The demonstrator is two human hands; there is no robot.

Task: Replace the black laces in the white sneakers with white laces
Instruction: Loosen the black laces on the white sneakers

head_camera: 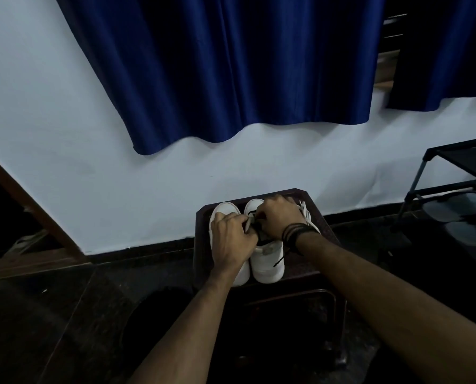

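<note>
Both your hands, left hand (232, 239) and right hand (279, 218), pinch the black lace (261, 235) between them over the right sneaker (268, 261), its length running away from you.

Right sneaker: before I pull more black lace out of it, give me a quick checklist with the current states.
1. Both sneakers on the stool, side by side: ok.
2. Left hand steadying, resting over the left sneaker and reaching to the lacing: ok.
3. Right hand at the lacing of the right sneaker: ok.
4. Black lace free end trailing loose over the shoe's side: ok.
5. Which eyelets are already unthreaded: cannot tell, hands cover them.
6. White laces within reach, beside the right sneaker behind the right hand: ok.
</note>
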